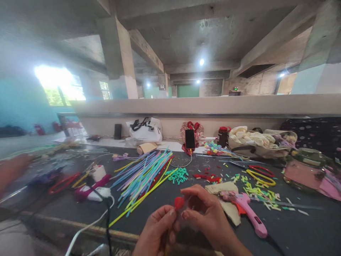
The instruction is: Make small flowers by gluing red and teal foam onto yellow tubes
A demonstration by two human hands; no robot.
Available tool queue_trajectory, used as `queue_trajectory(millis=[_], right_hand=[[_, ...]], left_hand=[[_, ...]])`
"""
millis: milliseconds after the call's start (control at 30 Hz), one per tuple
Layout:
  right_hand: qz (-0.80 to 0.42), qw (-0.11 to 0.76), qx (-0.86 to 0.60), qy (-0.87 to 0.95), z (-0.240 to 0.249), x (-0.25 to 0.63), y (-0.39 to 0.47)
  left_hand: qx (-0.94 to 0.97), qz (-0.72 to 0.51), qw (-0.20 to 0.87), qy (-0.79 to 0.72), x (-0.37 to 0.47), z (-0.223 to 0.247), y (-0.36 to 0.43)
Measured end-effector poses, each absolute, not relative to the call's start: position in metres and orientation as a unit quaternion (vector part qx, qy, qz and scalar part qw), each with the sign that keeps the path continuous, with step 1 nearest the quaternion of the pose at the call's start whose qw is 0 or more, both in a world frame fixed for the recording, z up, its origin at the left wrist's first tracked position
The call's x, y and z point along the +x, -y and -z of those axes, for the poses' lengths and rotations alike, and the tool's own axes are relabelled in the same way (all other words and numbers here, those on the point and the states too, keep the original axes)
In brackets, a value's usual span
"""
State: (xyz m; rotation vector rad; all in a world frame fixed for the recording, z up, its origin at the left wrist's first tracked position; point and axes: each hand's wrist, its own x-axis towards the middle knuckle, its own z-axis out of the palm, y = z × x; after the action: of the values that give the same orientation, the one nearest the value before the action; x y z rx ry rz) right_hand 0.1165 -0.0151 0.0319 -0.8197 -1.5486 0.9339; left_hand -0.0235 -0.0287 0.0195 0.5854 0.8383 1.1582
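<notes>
In the lower middle, my left hand (162, 227) pinches a small red bud-like piece (179, 203) between thumb and forefinger; any stem below it is hidden by the fingers. My right hand (204, 213) is just right of the red piece, its thumb and fingers curved and apart, with nothing visible between them. Beyond the hands lies a loose bundle of long pipe cleaners (145, 181) in blue, purple, yellow and red. Short green cut pieces (178, 175) form a pile behind the red piece. To the right, a pink glue gun (247, 209) rests partly on a beige cloth (226, 192).
Yellow-handled scissors (261, 177) and yellow-green cut pieces (255, 192) lie at right, near a clear pink-filled container (303, 174). A phone (190, 138) stands at the back. A white cable (90, 224) crosses the table's front edge at left. A blurred hand (16, 170) shows far left.
</notes>
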Motion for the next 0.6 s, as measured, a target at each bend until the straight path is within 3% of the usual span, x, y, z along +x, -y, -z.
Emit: queue_trajectory(millis=[367,600], right_hand=[[-0.44,0.449,-0.295,0.72,-0.039,0.129,0.009],[-0.501,0.481,-0.291,0.658,-0.037,0.12,0.012]], left_hand=[[0.356,-0.45,0.723,-0.384,-0.027,-0.019,0.024],[0.371,-0.441,0.723,-0.382,-0.024,-0.018,0.028]])
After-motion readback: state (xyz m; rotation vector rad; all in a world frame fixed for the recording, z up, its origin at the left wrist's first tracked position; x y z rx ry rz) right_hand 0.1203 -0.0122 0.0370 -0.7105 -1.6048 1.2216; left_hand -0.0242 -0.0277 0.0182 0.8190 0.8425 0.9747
